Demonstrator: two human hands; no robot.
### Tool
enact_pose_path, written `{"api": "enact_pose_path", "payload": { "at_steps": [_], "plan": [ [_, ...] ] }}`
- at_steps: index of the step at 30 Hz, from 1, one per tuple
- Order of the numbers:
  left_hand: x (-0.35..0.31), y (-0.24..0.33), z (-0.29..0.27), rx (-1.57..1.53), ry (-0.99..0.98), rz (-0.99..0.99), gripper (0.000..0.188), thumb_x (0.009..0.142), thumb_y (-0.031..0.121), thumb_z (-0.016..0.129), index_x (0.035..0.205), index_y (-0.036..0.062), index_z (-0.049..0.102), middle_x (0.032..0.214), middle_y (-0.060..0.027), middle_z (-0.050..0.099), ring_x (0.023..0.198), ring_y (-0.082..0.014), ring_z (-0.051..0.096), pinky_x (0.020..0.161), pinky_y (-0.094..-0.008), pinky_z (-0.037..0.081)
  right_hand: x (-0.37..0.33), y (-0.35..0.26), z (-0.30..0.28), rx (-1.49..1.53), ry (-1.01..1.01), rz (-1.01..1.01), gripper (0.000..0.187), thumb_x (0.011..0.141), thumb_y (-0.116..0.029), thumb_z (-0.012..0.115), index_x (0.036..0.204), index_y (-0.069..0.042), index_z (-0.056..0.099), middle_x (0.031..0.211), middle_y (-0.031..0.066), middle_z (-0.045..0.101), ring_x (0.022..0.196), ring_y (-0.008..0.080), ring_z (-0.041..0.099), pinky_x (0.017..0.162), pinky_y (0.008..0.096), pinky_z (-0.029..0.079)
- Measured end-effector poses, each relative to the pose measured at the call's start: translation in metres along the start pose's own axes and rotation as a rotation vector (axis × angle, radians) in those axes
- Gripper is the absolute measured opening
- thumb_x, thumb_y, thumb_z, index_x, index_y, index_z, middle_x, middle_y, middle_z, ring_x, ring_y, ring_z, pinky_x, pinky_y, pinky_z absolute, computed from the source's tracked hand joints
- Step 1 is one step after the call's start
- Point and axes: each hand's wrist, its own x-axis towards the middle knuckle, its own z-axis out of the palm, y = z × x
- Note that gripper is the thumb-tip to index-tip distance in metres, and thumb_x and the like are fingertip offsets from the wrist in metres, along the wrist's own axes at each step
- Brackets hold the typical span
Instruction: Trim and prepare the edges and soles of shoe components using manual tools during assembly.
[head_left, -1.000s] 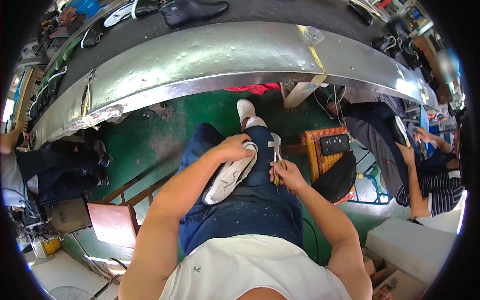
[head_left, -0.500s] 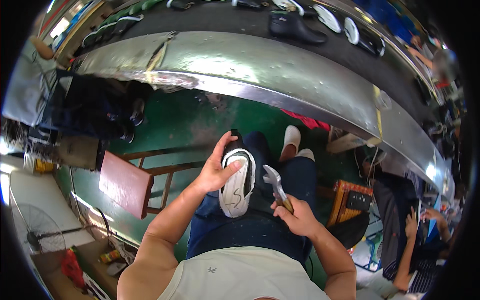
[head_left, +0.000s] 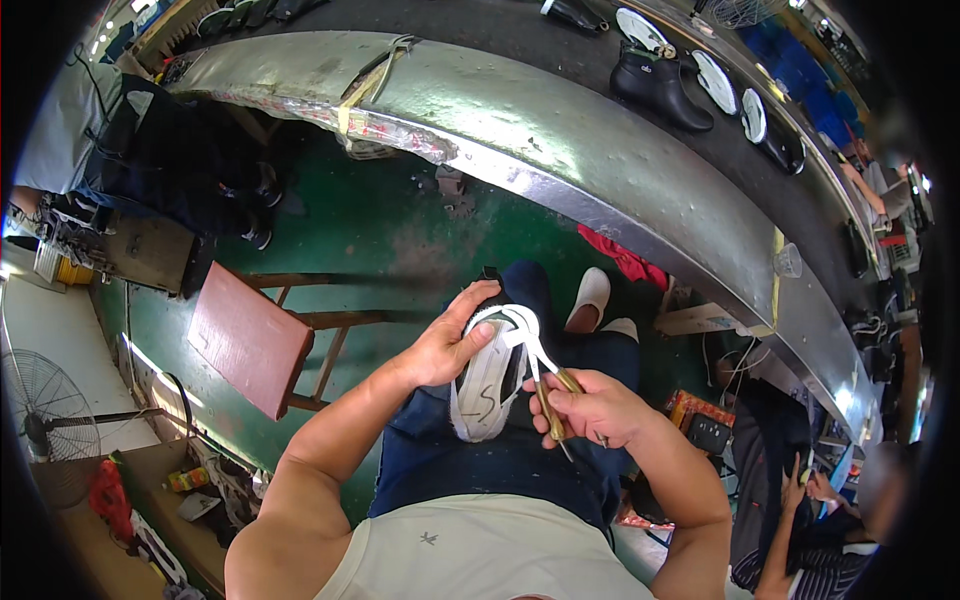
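A black shoe upper with a pale sole-side insole board [head_left: 483, 400] facing up rests over my lap; a dark handwritten mark shows on the board. My left hand [head_left: 445, 340] is closed around its far end, thumb pressed on the board's rim. My right hand [head_left: 598, 410] grips a pair of pincers [head_left: 537, 352] by its brass-coloured handles, which are spread apart. Bright curved jaws lie over the upper's edge at the far right of the board, close to my left thumb. Whether they pinch the material cannot be made out.
A metal-edged bench [head_left: 470, 90] curves across ahead, its dark top bearing a black boot [head_left: 660, 90] and other shoes. A brown-topped stool [head_left: 250, 340] stands at my left. People are at both sides; a fan [head_left: 45, 420] is at far left.
My right hand has brought the pincers left onto the shoe's far edge, and their handles have come apart. My left hand still holds the shoe. The whole view has turned slightly.
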Motion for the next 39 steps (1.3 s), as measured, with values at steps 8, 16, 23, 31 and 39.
{"api": "enact_pose_path", "payload": {
  "at_steps": [8,16,23,31,39],
  "plan": [
    [0.004,-0.024,0.0,-0.089,0.04,0.031,0.043,0.106,0.017,0.055,0.144,0.0014,0.048,0.152,-0.0164,0.046,0.143,-0.0262,0.042,0.118,-0.0376,0.031,0.047,0.052,-0.019,-0.882,0.395,-0.474,0.019,0.102,-0.017,0.061,0.1,0.002,0.06,0.073,0.0083,0.067,0.062,0.0204,0.066,0.062,0.0345,0.053],
    [0.006,-0.029,-0.001,-0.223,-0.033,-0.055,0.049,0.103,0.01,0.06,0.149,0.0053,0.046,0.157,-0.0149,0.04,0.147,-0.0263,0.037,0.12,-0.0364,0.028,0.043,0.065,-0.004,-1.188,0.601,-0.571,0.021,0.099,-0.013,0.06,0.109,0.005,0.056,0.09,0.0198,0.067,0.078,0.0323,0.071,0.069,0.0436,0.056],
    [0.022,-0.006,0.017,-0.562,0.127,-0.5,0.054,0.103,0.028,0.063,0.149,0.0053,0.047,0.157,-0.0047,0.034,0.134,-0.0154,0.046,0.114,-0.0326,0.035,0.015,0.048,0.036,-1.531,0.706,-0.229,0.036,0.094,-0.008,0.061,0.123,0.009,0.048,0.104,0.0287,0.062,0.092,0.0437,0.068,0.079,0.0505,0.057],
    [0.019,-0.021,0.018,-0.378,0.094,-0.366,0.039,0.103,0.021,0.061,0.14,0.0081,0.054,0.16,-0.0156,0.036,0.147,-0.0243,0.036,0.119,-0.0342,0.03,-0.013,0.051,-0.013,-1.027,0.3,-0.39,0.028,0.098,-0.011,0.059,0.12,0.005,0.054,0.091,0.0175,0.068,0.083,0.0294,0.071,0.072,0.0366,0.058],
    [0.02,-0.009,0.009,-0.258,-0.029,-0.271,0.047,0.102,0.007,0.06,0.147,0.0094,0.046,0.154,-0.0084,0.039,0.131,-0.015,0.044,0.113,-0.0317,0.036,0.005,0.031,0.009,-0.736,0.468,-0.818,0.032,0.107,-0.022,0.047,0.126,0.003,0.056,0.082,0.0094,0.064,0.075,0.0164,0.066,0.07,0.0315,0.052]
  ]
}}
